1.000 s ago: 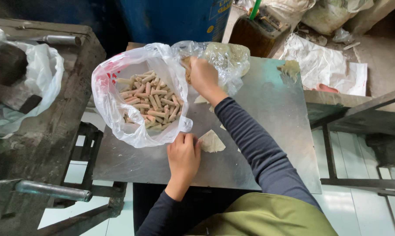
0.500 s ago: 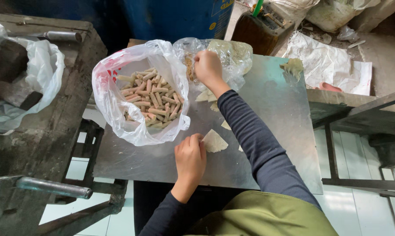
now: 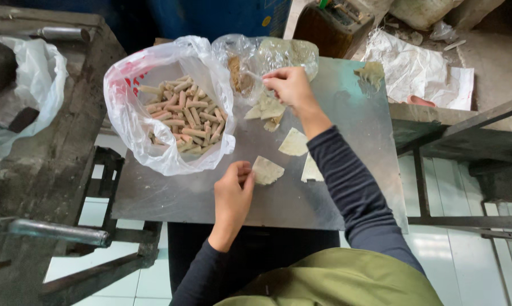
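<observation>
Contents of the clear bag [image 3: 278,56] blurred behind plastic; white bag [image 3: 35,85] cut off at the left edge.

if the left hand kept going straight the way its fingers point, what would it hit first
The left hand points up and right across the metal table. It already touches the pale wrapper piece, so that comes first; beyond lie more wrapper pieces, as far as the head view shows.
</observation>
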